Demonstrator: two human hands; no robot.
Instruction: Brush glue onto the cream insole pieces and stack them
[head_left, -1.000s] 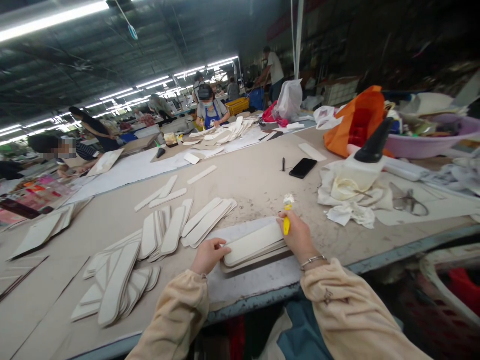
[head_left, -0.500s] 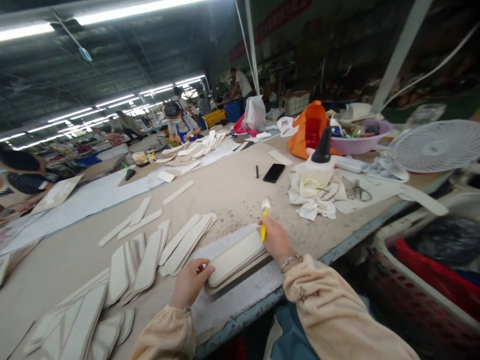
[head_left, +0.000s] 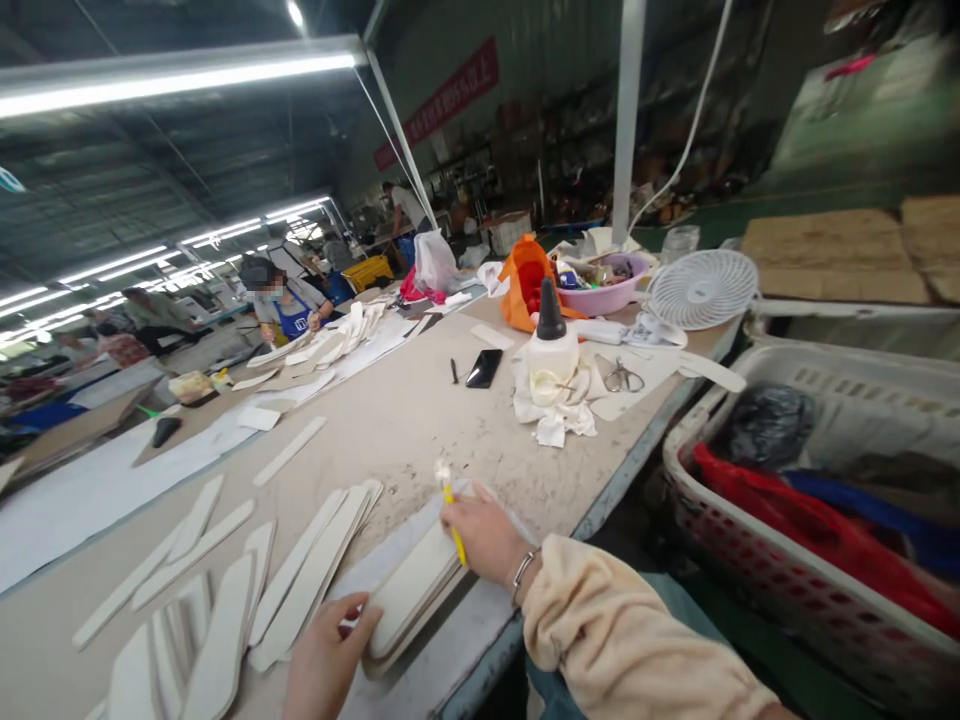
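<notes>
My right hand (head_left: 489, 535) is closed around a yellow-handled brush (head_left: 454, 525) with a white, clumped tip pointing away from me. It rests over the far end of a stack of off-white, round-cornered panels (head_left: 411, 592). At the stack's near-left end, the thumb and fingers of my left hand (head_left: 330, 652) pinch the corner; the fingertips are partly hidden. Under the stack lies a pale sheet (head_left: 450, 665) along the table edge. Left of it, several similar panels (head_left: 315, 570) lie fanned out on the table (head_left: 390, 400).
A glue bottle with a black cone cap (head_left: 551, 350) stands on crumpled cloth, near scissors (head_left: 624, 376) and a phone (head_left: 484, 368). Behind are an orange bag (head_left: 517, 270), purple basin (head_left: 600, 295) and white fan (head_left: 705, 288). A basket (head_left: 690, 470) stands right; a co-worker (head_left: 289, 305) sits across.
The view has swung right, so the table things appear further left and the basket shows more fully. Both hands stay at the stack, the brush still in my right hand.
</notes>
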